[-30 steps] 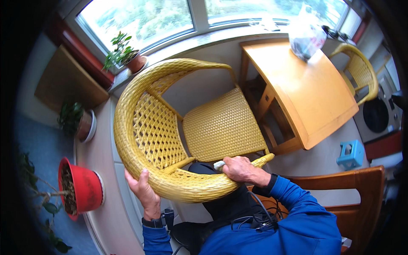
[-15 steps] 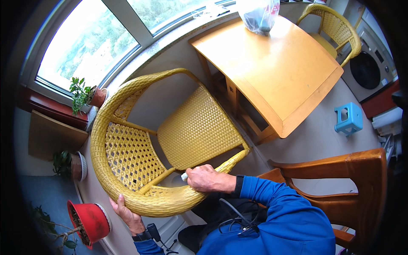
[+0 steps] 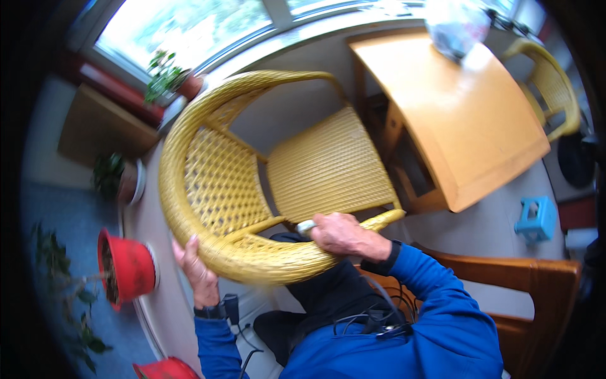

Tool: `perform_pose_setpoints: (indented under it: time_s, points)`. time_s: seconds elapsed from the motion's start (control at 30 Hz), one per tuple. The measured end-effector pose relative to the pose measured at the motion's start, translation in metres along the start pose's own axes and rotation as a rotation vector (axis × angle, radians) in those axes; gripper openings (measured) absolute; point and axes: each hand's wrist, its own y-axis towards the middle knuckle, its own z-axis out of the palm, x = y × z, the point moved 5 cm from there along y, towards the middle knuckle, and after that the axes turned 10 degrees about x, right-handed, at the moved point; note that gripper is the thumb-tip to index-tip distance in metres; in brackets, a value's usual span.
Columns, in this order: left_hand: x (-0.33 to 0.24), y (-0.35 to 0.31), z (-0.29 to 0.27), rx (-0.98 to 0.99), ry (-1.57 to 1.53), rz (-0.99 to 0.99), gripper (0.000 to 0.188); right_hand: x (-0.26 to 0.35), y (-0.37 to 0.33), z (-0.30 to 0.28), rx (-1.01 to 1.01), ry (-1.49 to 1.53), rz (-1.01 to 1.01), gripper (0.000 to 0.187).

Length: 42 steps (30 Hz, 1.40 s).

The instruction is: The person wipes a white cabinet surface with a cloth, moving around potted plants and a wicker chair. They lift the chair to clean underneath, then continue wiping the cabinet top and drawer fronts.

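A yellow woven wicker armchair (image 3: 328, 164) stands before me, its latticed backrest at the left and its seat toward the table. My left hand (image 3: 197, 271) holds the outer side of its thick curved rim; the thumb shows and some fingers are hidden. Over the near armrest, my right hand (image 3: 346, 235) is closed in a fist. A small white wad (image 3: 306, 227), cloth-like, pokes out of it on the thumb side; the rest of the wad is hidden in the palm.
A wooden table (image 3: 467, 120) with a plastic bag (image 3: 457, 28) stands beyond the chair. Right of me are a blue stool (image 3: 535, 220) and a brown wooden chair (image 3: 505, 271). A red flowerpot (image 3: 129, 265) stands at left, and a potted plant (image 3: 165, 76) is by the window.
The whole view has shifted, so the chair and table sit further right and higher. My right hand stays at the near armrest with the white wad; my left still holds the rim.
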Motion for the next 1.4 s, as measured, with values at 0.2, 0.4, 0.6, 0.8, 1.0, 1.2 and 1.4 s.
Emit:
perform_pose_setpoints:
  time_s: [0.2,0.4,0.6,0.8,1.0,1.2,1.4]
  points:
    - [-0.004,-0.006,0.007,-0.071,0.002,0.061,0.072,-0.008,0.005,0.006,-0.001,0.03,0.077,0.022]
    - [-0.004,-0.007,0.012,-0.075,-0.071,0.069,0.069,-0.015,0.005,0.011,-0.083,0.091,0.099,0.027]
    - [-0.005,-0.022,-0.01,0.082,-0.008,0.035,0.084,0.016,-0.006,-0.02,-0.443,0.491,-0.092,0.029]
    - [-0.051,-0.089,-0.127,-0.021,1.137,0.114,0.06,0.104,-0.02,-0.005,-0.418,0.539,-0.274,0.027]
    - [-0.075,-0.148,-0.2,-0.139,1.363,0.1,0.058,0.165,-0.012,0.046,-0.311,0.119,-0.479,0.025]
    - [-0.066,-0.172,-0.238,-0.034,1.612,-0.031,0.073,0.197,0.002,0.133,0.042,0.088,-0.733,0.04]
    - [-0.043,-0.173,-0.276,0.072,1.675,-0.255,0.086,0.135,0.14,0.256,0.062,1.019,0.147,0.024]
